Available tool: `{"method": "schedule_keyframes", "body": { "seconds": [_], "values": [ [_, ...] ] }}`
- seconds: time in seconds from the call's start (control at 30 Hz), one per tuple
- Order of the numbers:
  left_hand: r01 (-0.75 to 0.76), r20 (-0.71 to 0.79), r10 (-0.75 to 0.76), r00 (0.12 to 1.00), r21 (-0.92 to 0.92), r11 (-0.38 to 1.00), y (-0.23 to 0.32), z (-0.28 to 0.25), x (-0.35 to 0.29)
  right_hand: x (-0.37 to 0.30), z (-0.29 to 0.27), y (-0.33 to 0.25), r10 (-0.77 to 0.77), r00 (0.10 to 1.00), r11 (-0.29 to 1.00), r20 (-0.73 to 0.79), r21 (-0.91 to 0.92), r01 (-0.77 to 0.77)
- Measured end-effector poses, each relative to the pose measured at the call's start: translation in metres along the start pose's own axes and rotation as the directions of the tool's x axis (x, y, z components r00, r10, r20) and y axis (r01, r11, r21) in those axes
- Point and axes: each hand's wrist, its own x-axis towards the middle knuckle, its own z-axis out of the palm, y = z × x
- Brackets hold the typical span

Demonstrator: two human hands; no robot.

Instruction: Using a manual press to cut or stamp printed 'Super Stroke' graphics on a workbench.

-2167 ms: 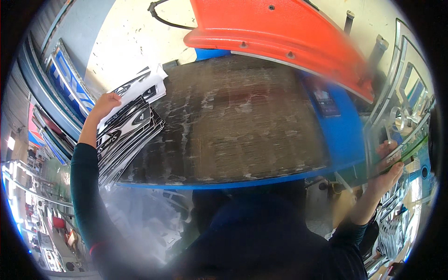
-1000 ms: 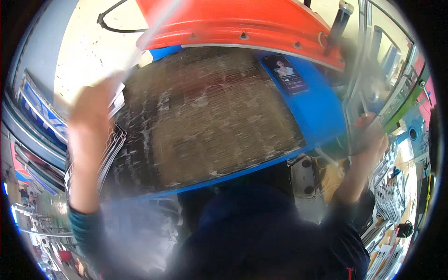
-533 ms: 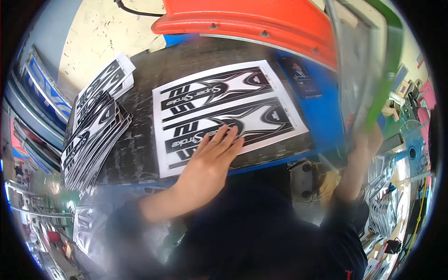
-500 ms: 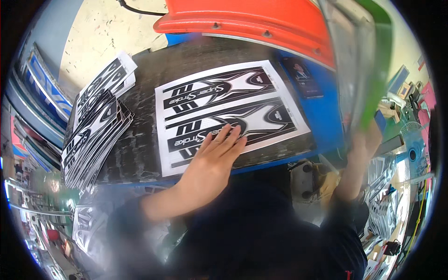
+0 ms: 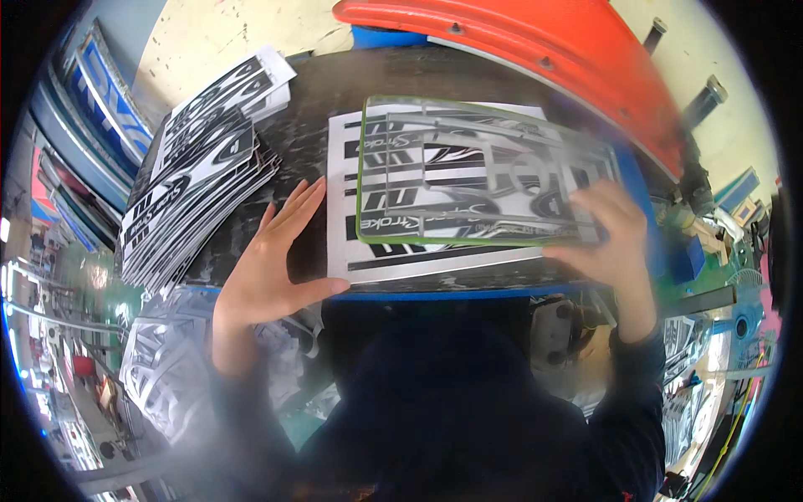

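Observation:
A black-and-white printed sheet point(image 5: 340, 243) lies flat on the dark, scuffed board point(image 5: 335, 84). Over most of the sheet is a see-through cutting die point(image 5: 519, 171) with a green rim and pale inner bands; whether it rests fully on the sheet I cannot tell. My right hand point(image 5: 609, 230) grips the die's right end, thumb at the near corner and fingers over the side. With fingers stretched, my left hand point(image 5: 272, 263) is open beside the sheet's left edge, its thumb by the near left corner. Left of that hand sits a fanned stack of similar printed sheets point(image 5: 188, 188).
A large red machine part point(image 5: 519, 38) with bolts spans the far side above the board. Blue-framed panels point(image 5: 104, 92) lean at the far left. White cut-out scraps point(image 5: 176, 364) are heaped below the board, and a blue fan point(image 5: 740, 322) stands at the right.
My right hand has brought the green-rimmed cutting die from the right, upright, down over the sheet. My left hand has lifted off the sheet and moved to its left edge.

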Motion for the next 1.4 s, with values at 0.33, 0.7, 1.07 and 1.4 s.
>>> {"method": "schedule_keyframes", "body": {
  "seconds": [0.33,0.7,1.07,1.4],
  "values": [
    [-0.150,-0.082,0.140,0.987,-0.141,0.978,-0.023,0.007,-0.008,0.014,0.030,-0.021,-0.100,0.987,0.990,0.126,0.114,0.086],
    [-0.161,-0.085,0.151,0.985,-0.126,0.979,-0.027,0.008,-0.007,0.017,0.034,-0.027,-0.113,0.986,0.991,0.120,0.087,0.103],
    [-0.181,-0.103,0.167,0.981,-0.144,0.973,-0.030,0.009,-0.007,0.017,0.035,-0.029,-0.097,0.982,0.993,0.161,0.082,0.085],
    [-0.170,-0.094,0.158,0.983,-0.134,0.976,-0.030,0.009,-0.007,0.020,0.036,-0.032,-0.114,0.988,0.991,0.100,0.079,0.106]
  ]
}}
